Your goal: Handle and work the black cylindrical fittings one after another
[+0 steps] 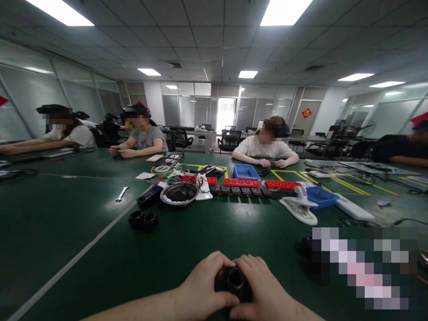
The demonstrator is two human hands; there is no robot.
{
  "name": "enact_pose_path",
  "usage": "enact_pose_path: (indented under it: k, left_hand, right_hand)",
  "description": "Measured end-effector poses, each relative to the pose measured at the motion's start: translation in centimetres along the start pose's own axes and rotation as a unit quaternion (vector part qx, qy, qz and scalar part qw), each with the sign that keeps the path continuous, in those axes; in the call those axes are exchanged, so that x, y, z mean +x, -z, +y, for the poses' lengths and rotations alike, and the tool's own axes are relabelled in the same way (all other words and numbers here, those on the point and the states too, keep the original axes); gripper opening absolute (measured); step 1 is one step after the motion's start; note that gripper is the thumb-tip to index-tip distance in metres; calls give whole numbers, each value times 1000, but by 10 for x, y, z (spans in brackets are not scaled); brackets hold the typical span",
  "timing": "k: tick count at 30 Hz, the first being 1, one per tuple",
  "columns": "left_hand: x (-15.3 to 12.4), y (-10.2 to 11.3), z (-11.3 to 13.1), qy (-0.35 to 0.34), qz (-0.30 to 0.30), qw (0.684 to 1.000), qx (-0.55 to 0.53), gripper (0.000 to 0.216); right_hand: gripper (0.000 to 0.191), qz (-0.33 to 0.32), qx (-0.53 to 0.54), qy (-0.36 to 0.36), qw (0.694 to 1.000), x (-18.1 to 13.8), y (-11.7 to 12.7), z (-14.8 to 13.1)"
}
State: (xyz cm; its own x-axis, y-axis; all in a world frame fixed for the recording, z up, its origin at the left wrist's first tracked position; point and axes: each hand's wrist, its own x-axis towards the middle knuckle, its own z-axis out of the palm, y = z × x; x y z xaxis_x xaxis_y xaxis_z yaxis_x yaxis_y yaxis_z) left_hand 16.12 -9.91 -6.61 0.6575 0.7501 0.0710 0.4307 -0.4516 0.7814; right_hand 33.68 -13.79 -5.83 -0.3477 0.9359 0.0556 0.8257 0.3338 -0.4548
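Observation:
My left hand (203,285) and my right hand (264,290) meet at the bottom middle of the view, both closed round a small black round part (234,281) with a hole in its middle. The part sits between my fingers just above the green table (100,249). Two more black ring-shaped parts (143,220) lie on the table to the upper left of my hands, apart from them.
A round metal dish (179,194), red power strips (242,182), blue trays (245,170), a white clamp-like piece (299,207) and a wrench (122,193) lie mid-table. Several people sit along the far and side edges. A pixelated patch covers the lower right.

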Motion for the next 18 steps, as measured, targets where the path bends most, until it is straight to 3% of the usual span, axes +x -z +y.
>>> enact_pose_path:
  k: [4,8,11,18]
  left_hand:
    - [-2,19,4,-75,-82,994,-13,47]
    - [-2,32,9,-147,-77,986,-13,55]
    - [0,33,10,-150,-72,986,6,51]
    - [4,27,7,-113,-102,988,-5,44]
  right_hand:
    - [53,-84,93,9,992,-4,16,4]
    - [57,-126,160,6,979,-5,26,9]
    - [55,-132,171,13,976,-3,28,10]
    - [29,-125,111,29,986,2,24,11]
